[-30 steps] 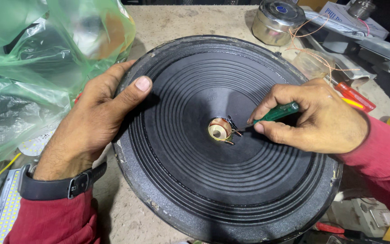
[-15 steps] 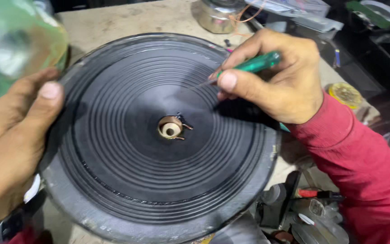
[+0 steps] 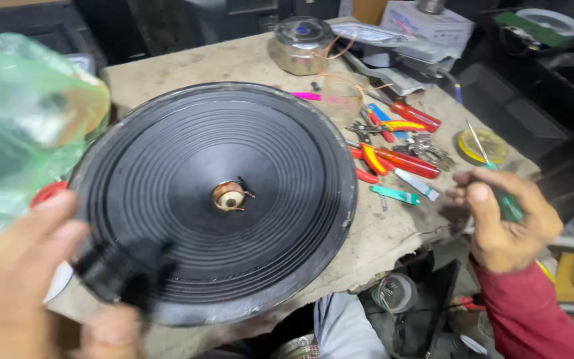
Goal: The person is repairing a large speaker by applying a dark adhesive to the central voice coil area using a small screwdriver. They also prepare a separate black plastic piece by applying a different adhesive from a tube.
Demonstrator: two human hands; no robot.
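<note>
Now the right hand (image 3: 509, 223) has a tight grip on the green-handled screwdriver (image 3: 499, 186), lifted off the speaker cone (image 3: 214, 199) on the tabletop (image 3: 393, 229); earlier its tip worked the centre. The blurred left hand (image 3: 18, 279) clutches something black — a slip could dent the cone.

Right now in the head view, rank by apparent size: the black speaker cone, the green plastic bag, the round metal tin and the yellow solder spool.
1. black speaker cone
2. green plastic bag, partly cut off
3. round metal tin
4. yellow solder spool, though the tin lies farther back
</note>
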